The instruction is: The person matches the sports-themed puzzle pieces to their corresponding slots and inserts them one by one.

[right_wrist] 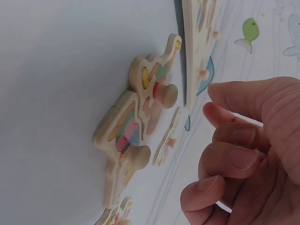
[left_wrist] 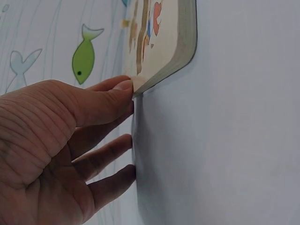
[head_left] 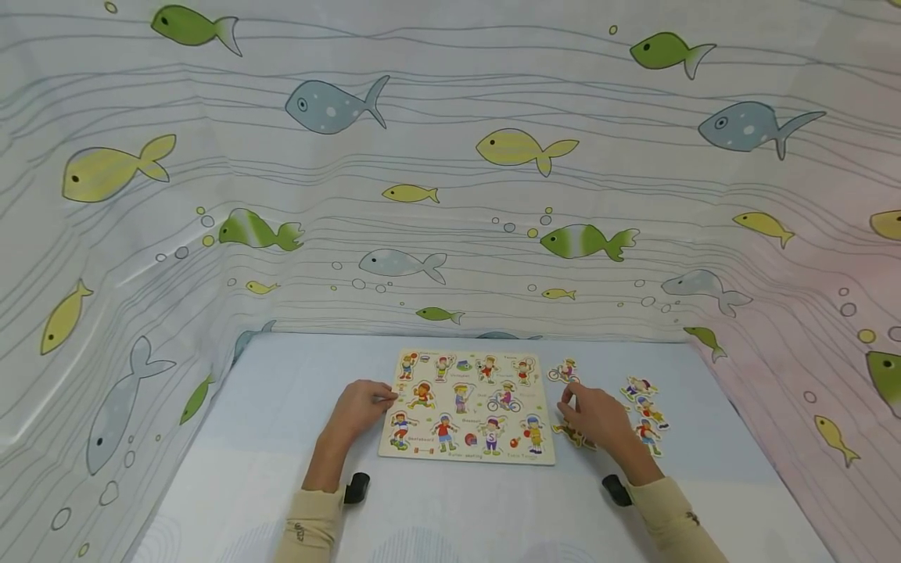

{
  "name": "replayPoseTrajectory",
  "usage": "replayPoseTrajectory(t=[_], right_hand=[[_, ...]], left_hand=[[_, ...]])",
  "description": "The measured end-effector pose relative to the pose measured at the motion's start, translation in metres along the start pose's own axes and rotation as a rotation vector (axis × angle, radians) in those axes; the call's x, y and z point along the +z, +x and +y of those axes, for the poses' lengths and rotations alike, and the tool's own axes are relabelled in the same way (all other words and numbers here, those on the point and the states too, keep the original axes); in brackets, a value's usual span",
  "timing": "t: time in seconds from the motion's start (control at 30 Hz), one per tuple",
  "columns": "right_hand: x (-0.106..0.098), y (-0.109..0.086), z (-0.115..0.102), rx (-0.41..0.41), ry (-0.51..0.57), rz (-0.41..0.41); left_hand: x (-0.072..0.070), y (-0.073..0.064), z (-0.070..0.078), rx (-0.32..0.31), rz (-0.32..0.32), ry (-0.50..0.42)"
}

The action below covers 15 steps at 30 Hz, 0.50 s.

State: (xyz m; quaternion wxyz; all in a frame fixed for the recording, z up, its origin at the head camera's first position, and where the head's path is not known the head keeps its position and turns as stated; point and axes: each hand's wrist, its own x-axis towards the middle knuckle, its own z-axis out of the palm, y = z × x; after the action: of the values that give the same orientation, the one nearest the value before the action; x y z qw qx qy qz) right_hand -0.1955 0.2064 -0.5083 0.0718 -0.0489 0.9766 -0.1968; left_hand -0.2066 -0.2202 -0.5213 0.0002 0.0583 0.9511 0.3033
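Note:
A wooden peg puzzle board (head_left: pixel 486 407) with printed sports figures lies flat on the table. At its left edge is my left hand (head_left: pixel 362 407), thumb and forefinger pinching the edge; in the left wrist view the other fingertips reach down beside the board. My right hand (head_left: pixel 598 418) hovers right of the board, fingers loosely bent and holding nothing. Partly hidden beneath it is a puzzle piece (head_left: pixel 573 435). Just beyond it lies a cyclist piece (head_left: pixel 565 371). The right wrist view shows knobbed pieces on the table, one with a round wooden knob (right_wrist: pixel 167 96).
Several loose figure pieces (head_left: pixel 649 414) lie in a group right of my right hand. The pale tabletop (head_left: pixel 479 516) runs up to a fish-patterned cloth wall (head_left: pixel 464 219) at the back and sides.

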Motion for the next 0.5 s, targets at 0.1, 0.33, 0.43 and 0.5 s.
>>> replayPoseTrajectory(t=[0.1, 0.33, 0.43, 0.5], right_hand=[[0.002, -0.004, 0.003, 0.003, -0.013, 0.010], [0.005, -0.014, 0.009, 0.024, -0.012, 0.005], [0.005, -0.018, 0.012, 0.021, -0.012, 0.008], [0.006, -0.021, 0.015, 0.020, -0.015, 0.008]], left_hand=[[0.000, 0.000, 0.000, 0.012, 0.009, 0.004], [0.000, -0.001, 0.001, 0.006, 0.001, 0.008], [0.000, -0.001, 0.002, 0.006, 0.002, 0.007], [0.000, -0.001, 0.003, 0.006, 0.006, 0.003]])
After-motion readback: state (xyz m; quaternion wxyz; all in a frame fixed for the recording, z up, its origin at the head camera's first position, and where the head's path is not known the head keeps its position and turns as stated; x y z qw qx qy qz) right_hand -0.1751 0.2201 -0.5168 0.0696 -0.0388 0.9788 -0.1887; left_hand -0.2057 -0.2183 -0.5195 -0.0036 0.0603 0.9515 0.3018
